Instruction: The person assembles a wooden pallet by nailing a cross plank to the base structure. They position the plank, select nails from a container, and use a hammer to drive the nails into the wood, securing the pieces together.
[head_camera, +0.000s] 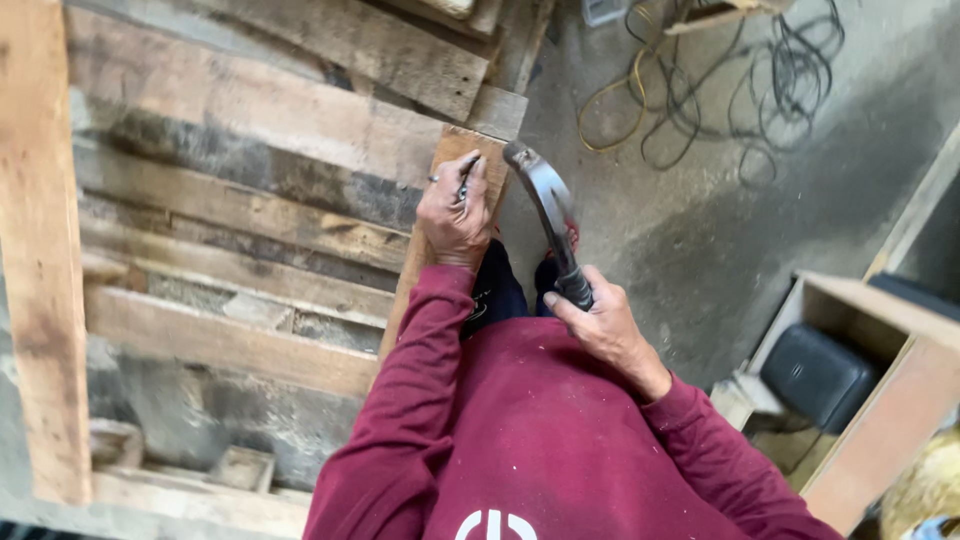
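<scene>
My left hand (455, 212) rests on the end of a brown wooden board (472, 147) of a pallet and pinches a thin dark nail between its fingers. My right hand (600, 322) grips the black handle of a claw hammer (545, 205), whose metal head is raised just right of the left hand, above the board's end. Both arms wear dark red sleeves. Whether the nail's tip touches the wood is hard to tell.
A weathered wooden pallet (230, 200) with several slats fills the left. Tangled black and yellow cables (720, 90) lie on the concrete floor at the top right. A wooden box frame (880, 400) with a dark case inside stands at the right.
</scene>
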